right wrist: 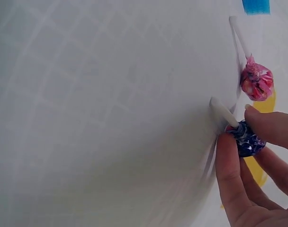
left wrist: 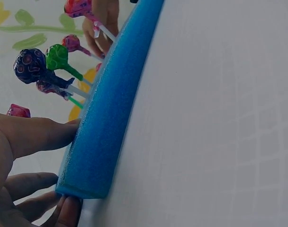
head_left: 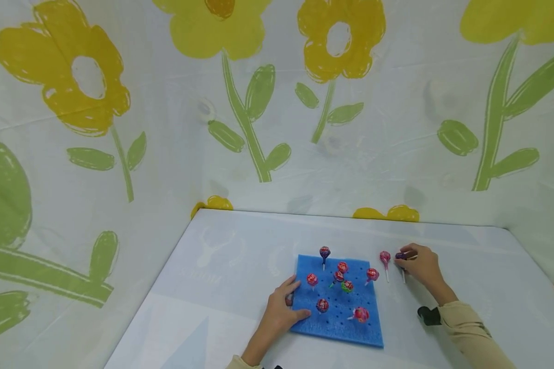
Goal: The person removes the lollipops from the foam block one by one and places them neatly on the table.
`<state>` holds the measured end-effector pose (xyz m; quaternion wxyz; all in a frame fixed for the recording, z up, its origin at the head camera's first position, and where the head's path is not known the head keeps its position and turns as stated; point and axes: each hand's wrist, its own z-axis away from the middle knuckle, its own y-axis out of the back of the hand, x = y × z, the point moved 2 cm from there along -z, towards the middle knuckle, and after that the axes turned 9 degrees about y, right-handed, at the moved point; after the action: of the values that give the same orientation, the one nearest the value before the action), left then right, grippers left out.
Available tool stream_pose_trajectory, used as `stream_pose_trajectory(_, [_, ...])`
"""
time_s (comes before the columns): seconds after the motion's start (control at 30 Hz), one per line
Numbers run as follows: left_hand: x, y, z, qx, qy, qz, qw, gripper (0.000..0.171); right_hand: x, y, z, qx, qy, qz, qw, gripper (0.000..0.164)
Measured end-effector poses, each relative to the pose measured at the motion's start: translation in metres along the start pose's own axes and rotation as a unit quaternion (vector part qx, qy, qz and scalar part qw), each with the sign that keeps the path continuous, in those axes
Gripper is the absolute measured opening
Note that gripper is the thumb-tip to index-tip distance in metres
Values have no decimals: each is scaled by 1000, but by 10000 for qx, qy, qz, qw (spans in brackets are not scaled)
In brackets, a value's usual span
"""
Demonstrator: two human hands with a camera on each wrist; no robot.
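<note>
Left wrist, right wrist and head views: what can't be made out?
Head: wrapper print on the lollipops, too small.
Left wrist: far end of the blue foam block, cut off by the top edge.
Right wrist: part of the dark lollipop, hidden by the right hand.

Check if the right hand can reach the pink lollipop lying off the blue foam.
Likely yes: the pink lollipop lies close beside the right hand, no obstacle visible between. But that hand pinches the dark blue lollipop, which probably needs releasing first.
</note>
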<state>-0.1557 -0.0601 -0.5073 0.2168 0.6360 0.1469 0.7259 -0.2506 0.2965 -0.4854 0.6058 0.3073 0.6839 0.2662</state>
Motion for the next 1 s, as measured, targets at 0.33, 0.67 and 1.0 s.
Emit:
stream_pose_trajectory(0.33, [-1, 0, 1, 2, -17, 43, 10000, 70, -1, 2, 5, 4, 113, 80, 9999, 36])
stream_pose_trajectory(0.67, [-1, 2, 0, 24, -329, 29, 9995, 70, -6, 5, 9, 327, 372, 273, 9984, 36])
stream_pose_trajectory(1.0, [-1, 2, 0, 3, -338, 17, 9994, 68, -6, 13, 16, 349, 657, 197, 9970, 34])
